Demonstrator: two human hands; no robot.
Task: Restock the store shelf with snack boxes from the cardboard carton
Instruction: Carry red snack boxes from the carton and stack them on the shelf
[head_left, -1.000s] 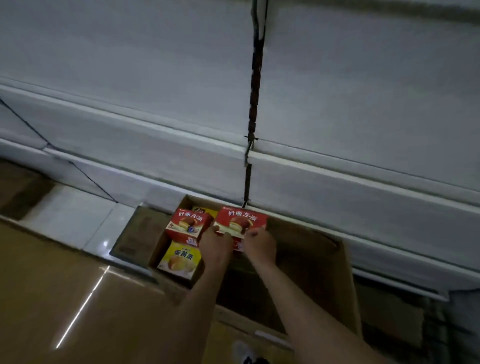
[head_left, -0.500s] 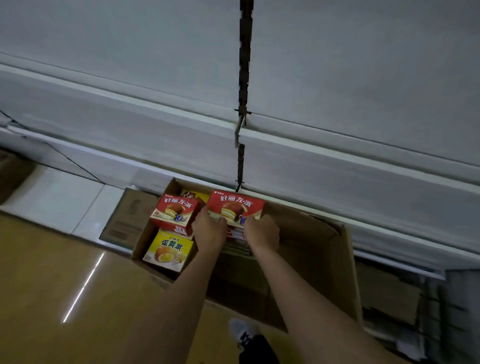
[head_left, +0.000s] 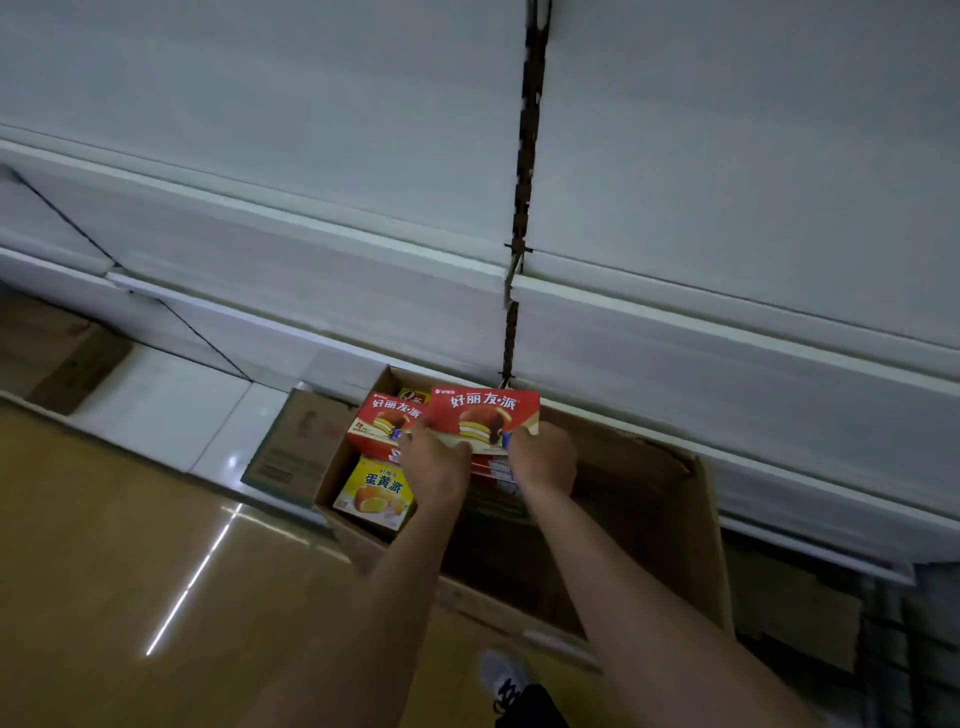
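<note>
Both hands, left (head_left: 435, 461) and right (head_left: 544, 460), clamping a stack of red boxes (head_left: 485, 418) over the carton (head_left: 709, 530); lower ones liable to slip out if squeezed unevenly.

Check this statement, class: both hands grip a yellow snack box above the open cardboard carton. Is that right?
Not quite. The head view shows the left hand and right hand gripping a red snack box above the open cardboard carton; the yellow box lies inside it.

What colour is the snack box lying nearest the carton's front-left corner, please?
Yellow, seen in the head view: the yellow box.
</note>
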